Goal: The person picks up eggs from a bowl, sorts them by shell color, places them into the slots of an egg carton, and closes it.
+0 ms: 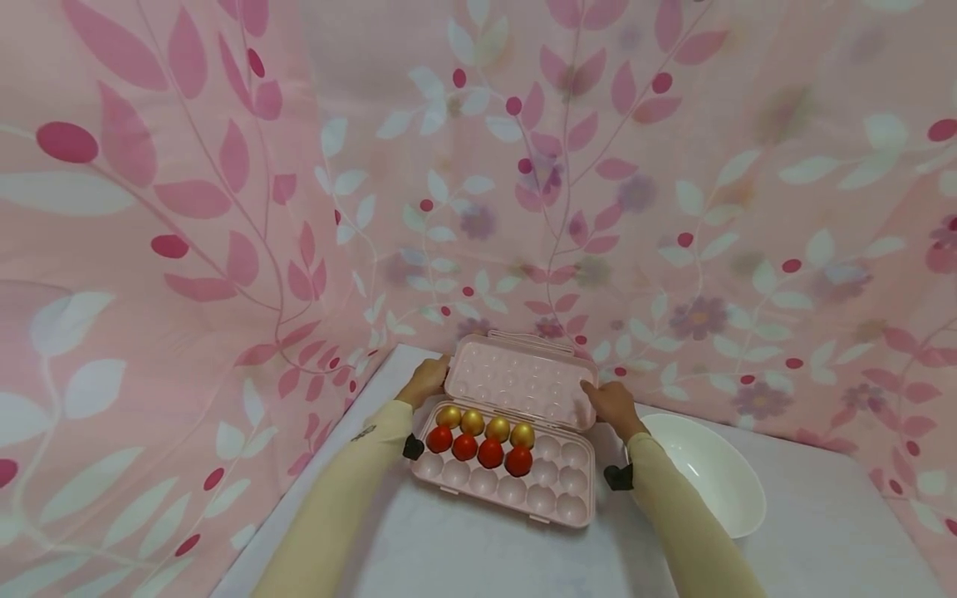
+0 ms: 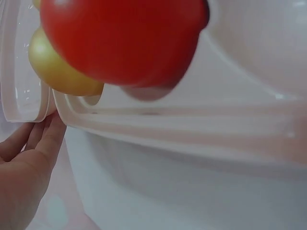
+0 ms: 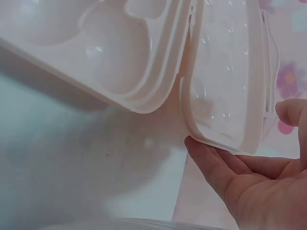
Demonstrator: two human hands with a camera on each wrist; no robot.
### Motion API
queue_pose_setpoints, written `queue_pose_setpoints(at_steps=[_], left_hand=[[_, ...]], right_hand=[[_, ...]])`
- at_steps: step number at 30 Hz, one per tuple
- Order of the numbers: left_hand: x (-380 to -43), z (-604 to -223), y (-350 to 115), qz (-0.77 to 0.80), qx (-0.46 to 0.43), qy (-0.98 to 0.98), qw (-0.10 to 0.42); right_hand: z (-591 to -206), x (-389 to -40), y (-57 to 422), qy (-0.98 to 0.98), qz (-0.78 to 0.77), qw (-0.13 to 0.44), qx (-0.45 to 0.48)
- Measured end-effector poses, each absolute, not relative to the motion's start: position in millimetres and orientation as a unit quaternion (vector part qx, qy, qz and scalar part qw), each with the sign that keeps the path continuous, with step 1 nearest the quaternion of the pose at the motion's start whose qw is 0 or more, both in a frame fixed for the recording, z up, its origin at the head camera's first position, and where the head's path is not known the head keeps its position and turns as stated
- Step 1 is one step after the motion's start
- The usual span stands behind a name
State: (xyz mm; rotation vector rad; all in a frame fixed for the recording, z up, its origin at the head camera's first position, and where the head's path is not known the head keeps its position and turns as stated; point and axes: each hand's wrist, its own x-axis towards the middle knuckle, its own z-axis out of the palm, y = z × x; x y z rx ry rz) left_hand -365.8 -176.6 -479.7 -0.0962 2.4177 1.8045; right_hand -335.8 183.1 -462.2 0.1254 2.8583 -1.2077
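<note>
A pale pink plastic egg box point(image 1: 512, 493) lies on the table, its hinged lid point(image 1: 516, 378) raised at the back. Golden eggs point(image 1: 472, 422) fill part of the rear row, and red eggs point(image 1: 490, 453) sit in the row before them. My left hand point(image 1: 426, 380) touches the lid's left end, its fingers point(image 2: 53, 139) fairly straight against the edge. At the other end, my right hand point(image 1: 615, 407) has its fingertips point(image 3: 194, 146) along the lid's edge, with the thumb point(image 3: 290, 111) spread apart near the latch strip.
A white bowl point(image 1: 728, 473) stands to the right of the egg box, partly behind the right forearm. Pink floral curtains point(image 1: 553, 208) hang behind and to the left of the white-covered table point(image 1: 478, 556).
</note>
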Motion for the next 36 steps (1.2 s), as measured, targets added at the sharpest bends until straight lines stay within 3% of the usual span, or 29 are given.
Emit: queue_pose_setpoints(at_steps=[9, 16, 22, 36], left_hand=[[-358.5, -479.4, -179.5, 0.613, 0.009, 0.789, 0.022], [-351.8, -475.3, -186.6, 0.646, 0.001, 0.762, 0.044], [-346.4, -465.0, -197.2, 0.666, 0.026, 0.739, 0.094], [-331.8, -459.9, -218.8, 0.63, 0.131, 0.762, 0.07]], right_hand=[[-454.6, -323.3, 185.3, 0.904, -0.427, -0.011, 0.018], [-453.9, -314.6, 190.1, 0.876, -0.482, -0.026, -0.007], [-450.2, -303.1, 197.6, 0.857, -0.513, -0.03, -0.013], [-436.1, -267.9, 217.4, 0.799, -0.576, -0.08, -0.155]])
